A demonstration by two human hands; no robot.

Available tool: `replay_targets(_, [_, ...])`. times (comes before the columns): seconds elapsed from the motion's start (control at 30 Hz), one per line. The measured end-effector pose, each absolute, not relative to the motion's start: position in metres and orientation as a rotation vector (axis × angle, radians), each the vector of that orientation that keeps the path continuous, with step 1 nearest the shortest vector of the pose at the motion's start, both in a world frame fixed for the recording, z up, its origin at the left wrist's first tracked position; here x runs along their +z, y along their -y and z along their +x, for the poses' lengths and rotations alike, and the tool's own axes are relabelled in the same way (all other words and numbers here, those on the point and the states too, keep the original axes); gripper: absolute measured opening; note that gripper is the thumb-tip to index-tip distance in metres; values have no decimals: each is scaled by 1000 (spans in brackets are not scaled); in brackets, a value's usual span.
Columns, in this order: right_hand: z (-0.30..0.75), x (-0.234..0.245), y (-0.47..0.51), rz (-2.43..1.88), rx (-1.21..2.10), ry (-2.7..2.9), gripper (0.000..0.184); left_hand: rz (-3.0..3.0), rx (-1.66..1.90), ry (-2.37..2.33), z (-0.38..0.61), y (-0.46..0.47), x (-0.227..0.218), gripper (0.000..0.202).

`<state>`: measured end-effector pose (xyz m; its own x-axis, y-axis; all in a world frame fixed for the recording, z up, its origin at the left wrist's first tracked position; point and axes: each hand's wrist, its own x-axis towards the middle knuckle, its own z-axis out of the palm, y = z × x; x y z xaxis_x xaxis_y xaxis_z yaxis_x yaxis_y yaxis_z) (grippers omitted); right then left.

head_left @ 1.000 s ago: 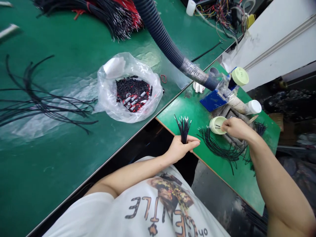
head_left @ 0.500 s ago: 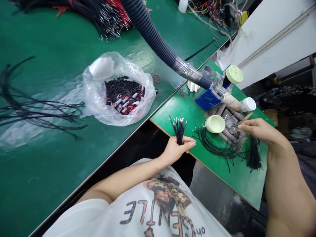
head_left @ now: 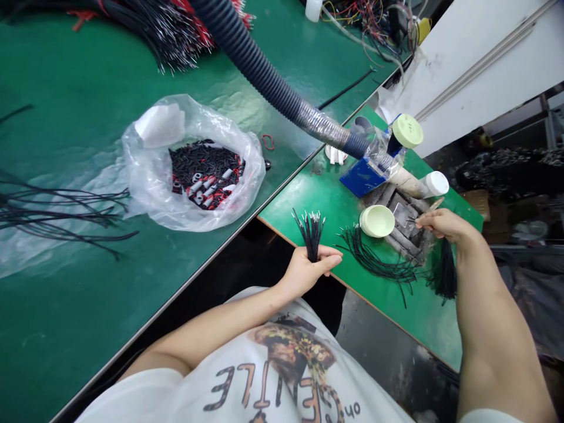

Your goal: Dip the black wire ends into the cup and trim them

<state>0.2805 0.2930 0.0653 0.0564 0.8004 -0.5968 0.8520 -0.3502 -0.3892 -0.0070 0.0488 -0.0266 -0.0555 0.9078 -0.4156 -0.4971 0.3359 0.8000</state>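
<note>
Bench (head_left: 110,305) glossy green | hose (head_left: 273,88) above, white panel (head_left: 484,64) upper right | I see left hand (head_left: 304,270) closed round wires (head_left: 312,232), right hand (head_left: 440,222) pinching thin strands (head_left: 412,220)

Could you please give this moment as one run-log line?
left hand: holds black wire bundle | right hand: pinches thin dark wires, tips by square grey pot | pale green cup: beside pot

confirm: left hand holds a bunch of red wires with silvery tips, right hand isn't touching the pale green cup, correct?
Not quite: the head view shows black wires in the left hand, not red. The silvery tips are correct, and the right hand is clear of the pale green cup.
</note>
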Motion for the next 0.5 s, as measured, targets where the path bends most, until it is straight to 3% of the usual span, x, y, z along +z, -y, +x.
replay_targets(0.3, [273,57,-296,2169,-1040,-1786,22,484,1226,-1116,-6,-49,-26,31])
replay_targets(0.5, [282,72,-291,2090,-731,-2078,27,508,1239,-1095,-7,-49,-28,32])
